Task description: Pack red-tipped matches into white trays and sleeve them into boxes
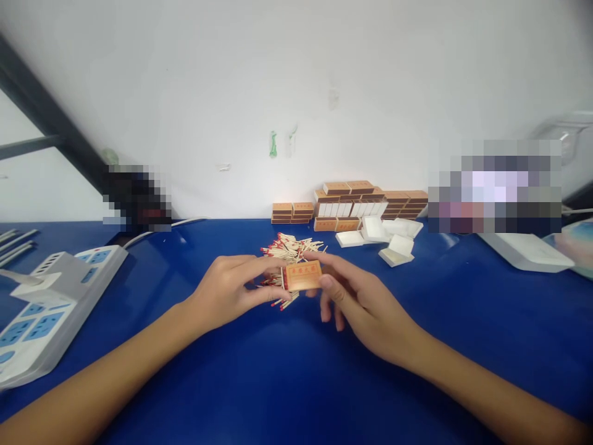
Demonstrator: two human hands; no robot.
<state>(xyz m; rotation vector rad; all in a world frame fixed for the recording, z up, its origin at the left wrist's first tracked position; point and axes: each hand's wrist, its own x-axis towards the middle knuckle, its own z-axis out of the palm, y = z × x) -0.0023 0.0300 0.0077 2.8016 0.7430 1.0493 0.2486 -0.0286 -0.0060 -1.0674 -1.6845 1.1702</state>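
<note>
In front, on the blue table [296,383], two hands hold one little matchbox [303,275] up over the tabletop, just in front of some loose matches. The left hand [229,287] pinches its left end with thumb and pointer finger. The right hand [370,309] has its thumb and pointer finger at the other end, and its other fingers hang loosely bent. Red match tips show at the box's left end, so this box seems to have matches in it and looks almost shut. Behind it lies a messy pile of matches [288,248], so there are more to put away. Farther back and to the right sit white trays [375,230], which seem to be waiting for matches. By the wall [185,93], many matchboxes stand in stacks [333,224]; those look done.
</note>
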